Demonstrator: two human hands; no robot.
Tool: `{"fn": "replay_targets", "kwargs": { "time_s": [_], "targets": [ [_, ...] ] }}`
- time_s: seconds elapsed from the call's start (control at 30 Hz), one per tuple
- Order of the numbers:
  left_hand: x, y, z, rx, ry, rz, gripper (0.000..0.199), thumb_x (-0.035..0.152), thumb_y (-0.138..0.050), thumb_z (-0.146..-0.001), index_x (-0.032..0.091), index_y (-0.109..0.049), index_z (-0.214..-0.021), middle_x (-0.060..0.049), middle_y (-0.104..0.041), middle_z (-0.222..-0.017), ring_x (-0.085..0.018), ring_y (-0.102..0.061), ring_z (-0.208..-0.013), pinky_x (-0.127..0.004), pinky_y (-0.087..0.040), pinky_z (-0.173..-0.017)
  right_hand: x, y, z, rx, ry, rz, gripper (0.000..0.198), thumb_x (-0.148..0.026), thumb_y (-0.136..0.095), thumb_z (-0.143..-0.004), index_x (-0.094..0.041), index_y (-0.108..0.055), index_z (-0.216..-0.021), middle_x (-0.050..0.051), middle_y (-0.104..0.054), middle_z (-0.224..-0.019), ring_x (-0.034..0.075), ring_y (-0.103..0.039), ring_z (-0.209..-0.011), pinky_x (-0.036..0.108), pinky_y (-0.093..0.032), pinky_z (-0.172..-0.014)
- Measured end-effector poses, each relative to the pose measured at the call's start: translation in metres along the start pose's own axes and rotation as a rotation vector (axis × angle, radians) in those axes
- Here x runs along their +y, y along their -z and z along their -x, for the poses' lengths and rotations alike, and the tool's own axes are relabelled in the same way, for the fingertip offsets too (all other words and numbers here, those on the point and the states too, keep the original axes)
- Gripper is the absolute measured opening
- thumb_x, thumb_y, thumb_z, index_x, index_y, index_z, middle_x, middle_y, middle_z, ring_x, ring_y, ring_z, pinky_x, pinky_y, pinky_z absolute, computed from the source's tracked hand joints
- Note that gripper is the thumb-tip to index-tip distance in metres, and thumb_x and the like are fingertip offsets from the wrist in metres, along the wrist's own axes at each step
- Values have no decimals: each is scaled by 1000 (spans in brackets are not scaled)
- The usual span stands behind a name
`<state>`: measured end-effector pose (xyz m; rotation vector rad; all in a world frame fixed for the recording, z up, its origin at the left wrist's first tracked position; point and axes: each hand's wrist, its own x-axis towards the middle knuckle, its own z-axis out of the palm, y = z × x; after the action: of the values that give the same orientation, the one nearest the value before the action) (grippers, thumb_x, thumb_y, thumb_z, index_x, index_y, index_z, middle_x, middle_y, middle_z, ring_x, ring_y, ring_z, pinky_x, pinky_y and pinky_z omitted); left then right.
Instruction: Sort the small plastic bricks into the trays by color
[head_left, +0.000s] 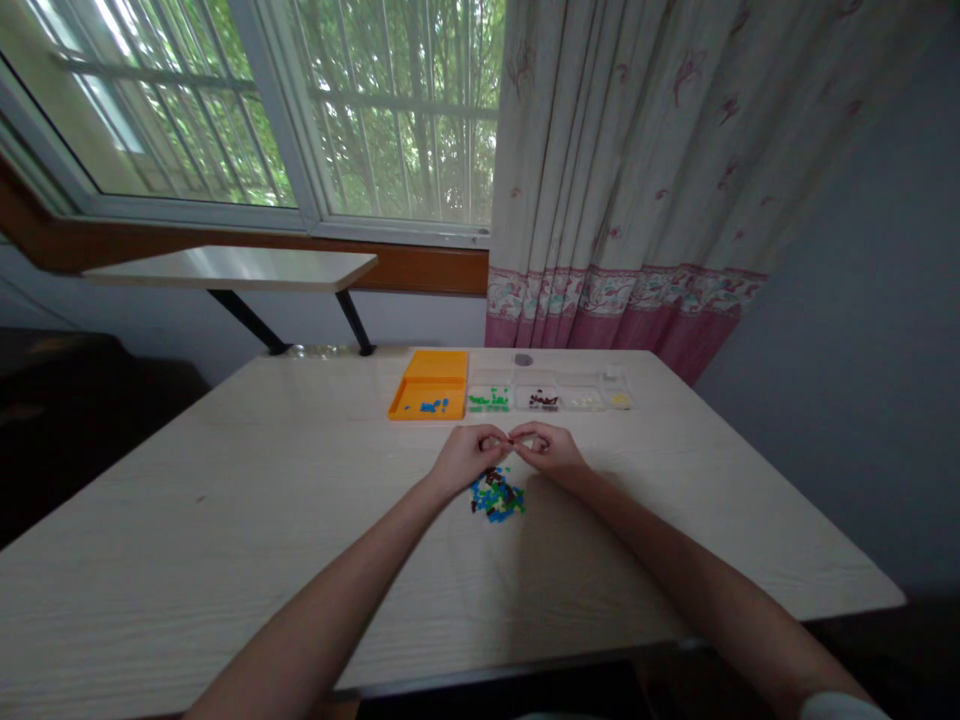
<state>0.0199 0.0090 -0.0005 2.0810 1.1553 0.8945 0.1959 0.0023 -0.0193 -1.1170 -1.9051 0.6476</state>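
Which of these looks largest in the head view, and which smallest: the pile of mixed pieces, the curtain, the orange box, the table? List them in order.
1. Table
2. Curtain
3. Orange box, lid included
4. Pile of mixed pieces

The table's nearness to the camera enlarges it.

Left hand (466, 455) bare, fingers slim, wrist (435, 488) behind it bare too, forearm (349, 595) widening farther back. Right hand (553, 452) now: bare as well, bare forearm behind. And there, well behind right hand: whitish sleeve (838, 708), just sliver showing, dimly lit.
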Motion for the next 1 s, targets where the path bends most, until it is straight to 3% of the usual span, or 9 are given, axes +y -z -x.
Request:
{"fn": "replay_targets", "kwargs": {
  "time_s": [0.2,1.0],
  "targets": [
    [0,4,0,57,-30,-41,21,30,-50,-74,16,-65,-79,5,-42,-48,-7,-36,-46,-18,-25,-45,1,1,0,51,51,70,23,-30,-56,-71,-17,-63,-89,3,-63,-76,4,-35,-40,17,-32,-39],
    [2,4,1,2,-59,-42,25,33,-50,-75,14,-65,-79,4,-47,-52,-6,-37,-49,-17,-26,-47,-4,4,1,103,180,172,15,-29,-56,-72,-18,-62,-79,2,-61,-73,6,-41,-43,18,-37,-44]
  ]
}}
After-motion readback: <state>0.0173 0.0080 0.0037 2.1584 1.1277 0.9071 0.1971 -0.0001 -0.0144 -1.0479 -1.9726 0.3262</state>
